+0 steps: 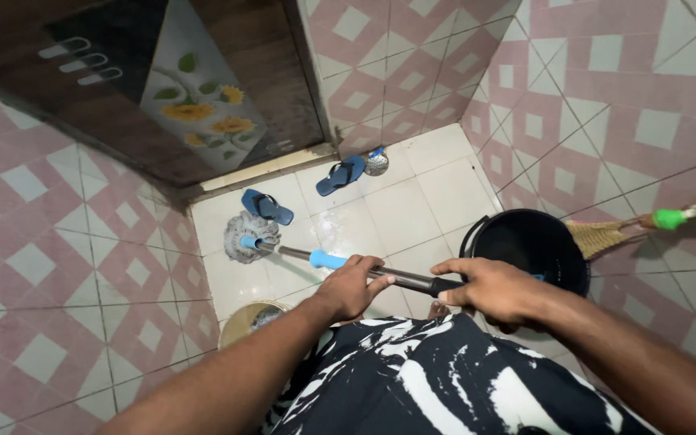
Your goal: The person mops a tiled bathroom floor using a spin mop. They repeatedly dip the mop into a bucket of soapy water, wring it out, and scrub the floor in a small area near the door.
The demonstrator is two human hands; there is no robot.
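Observation:
A mop with a grey stringy head point(245, 235) rests on the wet white floor tiles point(428, 193). Its metal handle point(298, 254), with a blue sleeve, runs back toward me. My left hand point(353, 285) is wrapped around the handle just behind the blue sleeve. My right hand point(485, 288) grips the black end of the handle, close to my body. Both arms reach forward over my black-and-white patterned clothing.
A black bucket point(532, 243) stands at the right by the wall. A straw broom point(606, 235) with a green-and-white handle leans beside it. Two blue sandals point(266, 206) point(341, 174) lie near the wooden door point(203, 80). A round floor drain point(376, 163) and a pale basin point(245, 322) are also here.

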